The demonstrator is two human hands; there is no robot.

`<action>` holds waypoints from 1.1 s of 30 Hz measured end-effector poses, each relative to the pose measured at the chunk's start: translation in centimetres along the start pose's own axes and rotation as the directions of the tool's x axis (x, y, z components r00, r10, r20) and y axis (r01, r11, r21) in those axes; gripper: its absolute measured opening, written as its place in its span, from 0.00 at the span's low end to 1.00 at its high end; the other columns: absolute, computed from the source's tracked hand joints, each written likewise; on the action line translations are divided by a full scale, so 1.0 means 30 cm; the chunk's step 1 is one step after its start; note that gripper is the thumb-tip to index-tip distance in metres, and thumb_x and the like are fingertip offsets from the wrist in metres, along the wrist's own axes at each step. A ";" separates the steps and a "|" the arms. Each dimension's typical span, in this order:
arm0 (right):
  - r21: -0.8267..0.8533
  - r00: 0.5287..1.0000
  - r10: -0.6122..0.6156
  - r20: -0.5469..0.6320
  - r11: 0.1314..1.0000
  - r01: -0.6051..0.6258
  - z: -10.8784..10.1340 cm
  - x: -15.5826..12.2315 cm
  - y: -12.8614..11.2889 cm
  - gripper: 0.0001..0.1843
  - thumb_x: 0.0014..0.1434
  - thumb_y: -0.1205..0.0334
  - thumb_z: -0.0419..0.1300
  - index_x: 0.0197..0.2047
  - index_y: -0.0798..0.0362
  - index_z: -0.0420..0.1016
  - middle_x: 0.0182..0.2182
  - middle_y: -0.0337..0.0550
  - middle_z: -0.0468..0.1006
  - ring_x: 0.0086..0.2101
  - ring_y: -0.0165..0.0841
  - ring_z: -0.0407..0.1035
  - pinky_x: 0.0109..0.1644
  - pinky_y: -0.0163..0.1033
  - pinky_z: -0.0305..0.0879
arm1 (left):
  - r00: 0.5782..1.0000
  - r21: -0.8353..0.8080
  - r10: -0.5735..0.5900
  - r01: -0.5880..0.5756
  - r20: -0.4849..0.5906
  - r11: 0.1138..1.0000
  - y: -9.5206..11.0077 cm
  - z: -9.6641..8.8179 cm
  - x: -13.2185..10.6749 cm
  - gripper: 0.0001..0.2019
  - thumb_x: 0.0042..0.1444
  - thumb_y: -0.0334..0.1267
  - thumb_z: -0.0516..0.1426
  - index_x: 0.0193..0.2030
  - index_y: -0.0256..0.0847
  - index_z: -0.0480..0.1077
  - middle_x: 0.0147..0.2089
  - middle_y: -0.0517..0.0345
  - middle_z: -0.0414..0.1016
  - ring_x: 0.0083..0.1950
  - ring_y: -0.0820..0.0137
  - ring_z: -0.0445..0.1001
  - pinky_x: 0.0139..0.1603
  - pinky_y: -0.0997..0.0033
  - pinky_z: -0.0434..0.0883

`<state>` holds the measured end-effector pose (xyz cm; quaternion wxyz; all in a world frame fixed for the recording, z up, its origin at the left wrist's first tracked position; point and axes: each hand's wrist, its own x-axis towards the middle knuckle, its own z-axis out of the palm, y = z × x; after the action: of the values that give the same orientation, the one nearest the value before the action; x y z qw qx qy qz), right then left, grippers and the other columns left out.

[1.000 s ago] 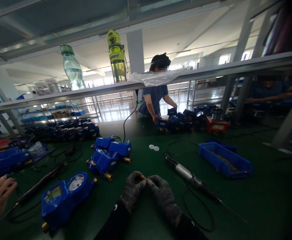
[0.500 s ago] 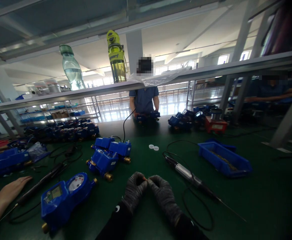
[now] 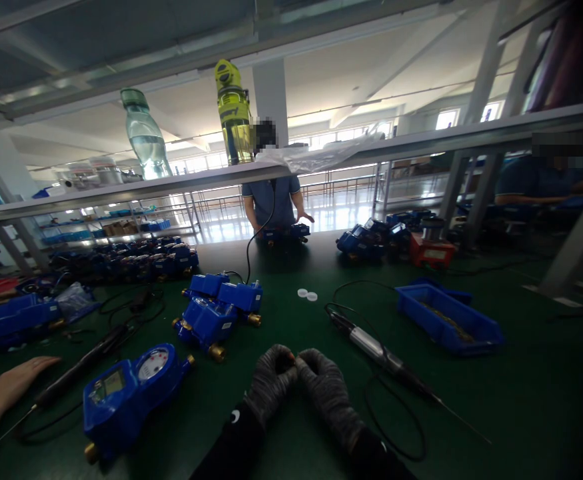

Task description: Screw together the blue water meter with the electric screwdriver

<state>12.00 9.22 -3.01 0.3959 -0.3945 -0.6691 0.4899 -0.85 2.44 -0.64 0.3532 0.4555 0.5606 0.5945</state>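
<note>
My left hand [image 3: 272,377] and my right hand [image 3: 321,380], both in grey knit gloves, meet fingertip to fingertip above the green mat [image 3: 281,320]. Each is closed in a pinch; whatever sits between the fingertips is too small to make out. Left of them lies a blue water meter [image 3: 131,393] with a round dial, a small display and brass ends. Several more blue meters [image 3: 208,320] are grouped behind it. To the right rests an electric screwdriver [image 3: 376,347] with a long thin bit. Two white round caps [image 3: 307,295] lie beyond my hands.
A blue bin [image 3: 448,320] with small brass-coloured parts stands at right. Another person's hand [image 3: 16,387] rests at far left beside a second screwdriver [image 3: 81,367]. A co-worker [image 3: 274,200] stands opposite, behind more meters. Overhead, a shelf [image 3: 196,183] carries two bottles.
My hands stay almost in place, fingertips still together. The co-worker opposite has shifted left and lifted one hand off the meters. The hand at far left has moved slightly.
</note>
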 end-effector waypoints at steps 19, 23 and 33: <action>-0.020 0.996 -0.064 -0.060 0.998 0.063 0.005 0.013 0.026 0.24 0.52 0.40 0.58 0.38 0.52 0.80 0.40 0.50 0.79 0.44 0.48 0.73 0.55 0.54 0.71 | 0.994 -0.363 -0.095 0.111 0.061 0.925 -0.034 -0.026 0.016 0.28 0.39 0.47 0.78 0.41 0.35 0.75 0.39 0.53 0.79 0.41 0.65 0.76 0.41 0.69 0.73; -0.049 0.993 -0.096 -0.062 0.994 0.093 0.005 0.014 0.026 0.25 0.53 0.40 0.57 0.37 0.53 0.80 0.40 0.51 0.79 0.43 0.48 0.73 0.55 0.56 0.70 | 0.990 -0.384 -0.111 0.134 0.081 0.914 -0.050 -0.036 0.022 0.26 0.42 0.46 0.78 0.42 0.35 0.75 0.40 0.52 0.79 0.42 0.65 0.77 0.43 0.69 0.73; -0.029 0.976 -0.204 -0.073 0.979 0.203 0.006 0.009 0.054 0.20 0.59 0.45 0.58 0.39 0.53 0.80 0.41 0.49 0.78 0.44 0.46 0.72 0.54 0.54 0.71 | 0.984 -0.412 -0.129 0.170 0.125 0.895 -0.045 -0.046 0.024 0.26 0.42 0.44 0.78 0.43 0.35 0.74 0.42 0.50 0.80 0.44 0.63 0.78 0.46 0.65 0.72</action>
<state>11.95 9.75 -4.59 0.4650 -0.3463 -0.6956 0.4243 -2.52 2.80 -1.81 0.5138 0.3520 0.4351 0.6503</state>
